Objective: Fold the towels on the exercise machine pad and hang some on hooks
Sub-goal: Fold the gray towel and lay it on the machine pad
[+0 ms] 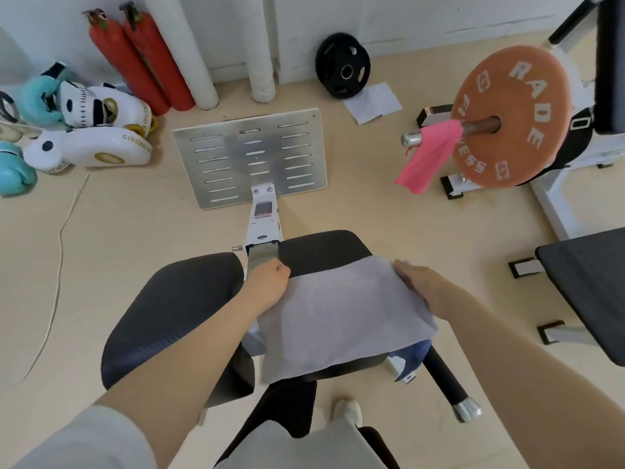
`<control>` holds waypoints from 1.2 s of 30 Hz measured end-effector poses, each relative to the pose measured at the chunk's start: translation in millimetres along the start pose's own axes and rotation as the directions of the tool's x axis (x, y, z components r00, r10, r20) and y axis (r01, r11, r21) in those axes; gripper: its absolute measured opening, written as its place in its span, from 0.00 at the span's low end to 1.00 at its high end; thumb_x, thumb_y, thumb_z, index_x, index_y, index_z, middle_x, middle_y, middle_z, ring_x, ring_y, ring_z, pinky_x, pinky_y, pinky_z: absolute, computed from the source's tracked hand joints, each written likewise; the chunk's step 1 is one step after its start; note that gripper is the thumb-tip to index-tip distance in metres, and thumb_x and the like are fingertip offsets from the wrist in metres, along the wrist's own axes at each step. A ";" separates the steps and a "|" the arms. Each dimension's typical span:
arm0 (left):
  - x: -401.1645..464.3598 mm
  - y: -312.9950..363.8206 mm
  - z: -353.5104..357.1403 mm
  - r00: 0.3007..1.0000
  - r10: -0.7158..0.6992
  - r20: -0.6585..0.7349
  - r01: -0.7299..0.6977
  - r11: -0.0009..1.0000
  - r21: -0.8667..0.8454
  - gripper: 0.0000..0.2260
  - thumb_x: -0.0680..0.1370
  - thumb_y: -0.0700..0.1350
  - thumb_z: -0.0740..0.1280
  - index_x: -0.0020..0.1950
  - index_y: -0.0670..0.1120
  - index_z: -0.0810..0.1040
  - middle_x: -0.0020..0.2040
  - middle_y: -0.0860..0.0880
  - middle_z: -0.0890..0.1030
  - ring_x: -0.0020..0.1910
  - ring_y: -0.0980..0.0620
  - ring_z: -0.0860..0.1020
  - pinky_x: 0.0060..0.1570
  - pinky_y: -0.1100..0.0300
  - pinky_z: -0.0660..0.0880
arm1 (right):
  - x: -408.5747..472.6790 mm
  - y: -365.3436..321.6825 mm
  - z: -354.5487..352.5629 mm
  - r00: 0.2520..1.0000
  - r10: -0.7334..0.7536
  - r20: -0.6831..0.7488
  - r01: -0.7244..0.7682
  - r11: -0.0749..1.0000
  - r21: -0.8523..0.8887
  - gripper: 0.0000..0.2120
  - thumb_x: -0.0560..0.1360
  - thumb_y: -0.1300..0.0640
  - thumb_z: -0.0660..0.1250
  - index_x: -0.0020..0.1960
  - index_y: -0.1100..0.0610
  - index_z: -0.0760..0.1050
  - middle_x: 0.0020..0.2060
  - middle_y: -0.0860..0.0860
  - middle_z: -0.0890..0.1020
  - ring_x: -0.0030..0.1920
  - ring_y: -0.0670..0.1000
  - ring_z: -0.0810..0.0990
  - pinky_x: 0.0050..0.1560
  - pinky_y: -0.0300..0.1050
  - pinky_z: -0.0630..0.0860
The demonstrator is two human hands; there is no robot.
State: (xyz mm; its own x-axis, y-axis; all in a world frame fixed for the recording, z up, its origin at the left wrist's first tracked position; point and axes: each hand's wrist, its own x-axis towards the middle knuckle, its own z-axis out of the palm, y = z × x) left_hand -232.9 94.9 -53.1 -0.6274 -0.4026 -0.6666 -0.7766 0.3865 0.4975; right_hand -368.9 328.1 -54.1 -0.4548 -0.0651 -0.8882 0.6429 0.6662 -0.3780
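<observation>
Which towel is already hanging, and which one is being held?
The pink towel hangs on the weight bar. Both hands, left and right, hold the grey towel on the pad.

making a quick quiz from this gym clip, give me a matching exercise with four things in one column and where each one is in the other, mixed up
Things:
1. grey towel
2. pink towel
3. black weight plate
4. boxing gloves

Places:
A. leaning against the far wall, on the floor
B. spread over the right-hand black pad, held at its far corners by the left hand and the right hand
C. heaped on the floor at far left
D. draped over the metal bar in front of the orange weight plate

Pairs: 1-B, 2-D, 3-A, 4-C
</observation>
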 end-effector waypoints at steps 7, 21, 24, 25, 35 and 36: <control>-0.8 43.7 8.9 0.979 0.164 0.123 -0.163 0.986 -0.022 0.15 0.81 0.50 0.54 0.53 0.43 0.76 0.51 0.48 0.78 0.50 0.50 0.74 0.48 0.58 0.67 | -13.9 -1.6 -21.8 0.968 -0.063 0.244 -0.030 0.933 0.359 0.15 0.79 0.52 0.58 0.54 0.60 0.77 0.46 0.55 0.82 0.48 0.54 0.79 0.51 0.47 0.74; -82.8 160.2 -38.3 0.867 0.405 0.291 -0.360 0.912 -0.198 0.22 0.79 0.60 0.54 0.40 0.45 0.76 0.42 0.47 0.77 0.43 0.49 0.74 0.49 0.55 0.72 | -116.3 -70.0 -50.3 0.510 -0.667 0.543 0.624 0.721 0.299 0.05 0.64 0.63 0.74 0.41 0.59 0.84 0.47 0.52 0.81 0.48 0.51 0.80 0.51 0.41 0.76; -104.7 161.2 -36.2 0.855 0.430 0.290 -0.384 0.901 -0.202 0.24 0.76 0.61 0.58 0.43 0.41 0.79 0.40 0.49 0.77 0.40 0.52 0.74 0.43 0.60 0.71 | -132.4 -70.2 -57.7 0.488 -0.672 0.557 0.693 0.686 0.220 0.09 0.59 0.56 0.76 0.39 0.54 0.85 0.47 0.44 0.81 0.50 0.46 0.79 0.52 0.39 0.75; -112.0 161.1 -33.5 0.858 0.429 0.283 -0.379 0.900 -0.215 0.23 0.77 0.60 0.59 0.47 0.41 0.80 0.40 0.50 0.78 0.40 0.53 0.75 0.44 0.62 0.71 | -138.8 -69.3 -59.5 0.492 -0.678 0.547 0.718 0.671 0.186 0.07 0.58 0.56 0.75 0.37 0.50 0.84 0.46 0.42 0.81 0.50 0.44 0.79 0.53 0.38 0.75; -171.1 169.9 -13.0 0.819 0.546 -0.176 -0.539 0.628 -0.562 0.15 0.80 0.44 0.59 0.40 0.56 0.82 0.35 0.56 0.81 0.37 0.57 0.77 0.46 0.57 0.71 | -218.8 -50.4 -81.1 0.280 -0.828 0.486 0.957 0.280 -0.073 0.09 0.72 0.50 0.65 0.37 0.52 0.78 0.65 0.38 0.67 0.69 0.31 0.59 0.67 0.35 0.62; -180.4 172.1 -9.8 0.806 0.562 -0.188 -0.561 0.621 -0.547 0.16 0.80 0.44 0.59 0.40 0.57 0.82 0.35 0.57 0.80 0.37 0.57 0.76 0.45 0.57 0.71 | -226.1 -48.9 -83.3 0.273 -0.831 0.484 0.962 0.232 -0.144 0.08 0.74 0.49 0.62 0.42 0.49 0.79 0.63 0.36 0.67 0.69 0.31 0.59 0.69 0.39 0.61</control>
State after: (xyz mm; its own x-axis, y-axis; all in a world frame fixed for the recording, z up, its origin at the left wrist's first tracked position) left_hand -253.9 225.9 158.2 -0.9524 -0.2636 -0.1528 -0.1617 0.0123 0.9868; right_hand -348.9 372.2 186.9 -0.3599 -0.9314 -0.0547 -0.3767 0.1987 -0.9048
